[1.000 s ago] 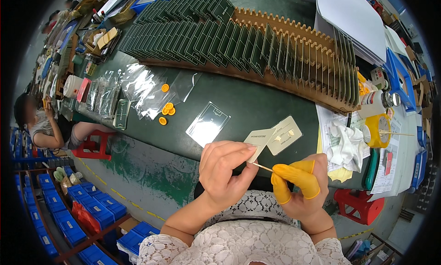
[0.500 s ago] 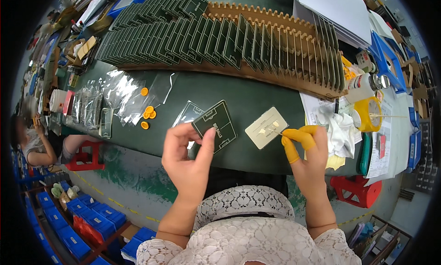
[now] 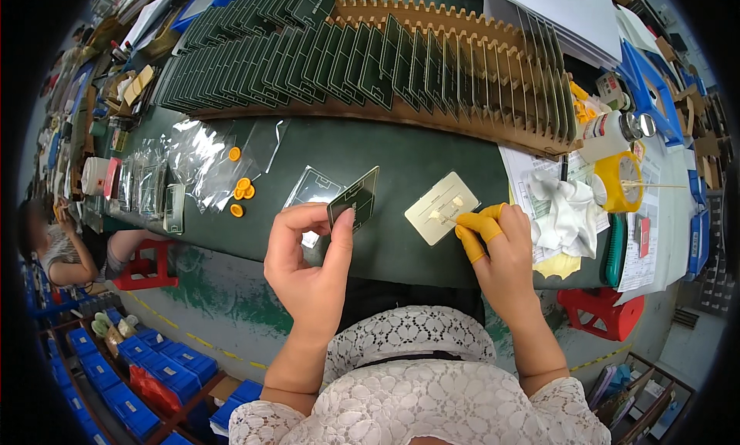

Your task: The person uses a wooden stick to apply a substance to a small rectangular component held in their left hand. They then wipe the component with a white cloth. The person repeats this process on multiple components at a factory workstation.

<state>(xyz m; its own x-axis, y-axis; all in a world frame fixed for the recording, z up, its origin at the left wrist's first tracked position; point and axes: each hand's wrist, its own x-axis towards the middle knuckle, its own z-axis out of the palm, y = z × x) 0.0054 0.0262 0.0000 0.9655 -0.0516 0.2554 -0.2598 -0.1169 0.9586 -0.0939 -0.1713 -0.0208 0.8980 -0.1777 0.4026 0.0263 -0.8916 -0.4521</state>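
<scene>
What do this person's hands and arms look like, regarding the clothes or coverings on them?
The left hand has no glove. The right hand wears yellow covers on the thumb and at least two fingers. Short white lace sleeves with a floral pattern leave both forearms uncovered.

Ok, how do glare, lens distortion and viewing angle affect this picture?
In the head view, glare whitens the crinkled clear plastic film; in the head view, fisheye distortion bows the long brown slotted rack; also in the head view, the thin dark green rectangular card in the left hand looks foreshortened.
</scene>
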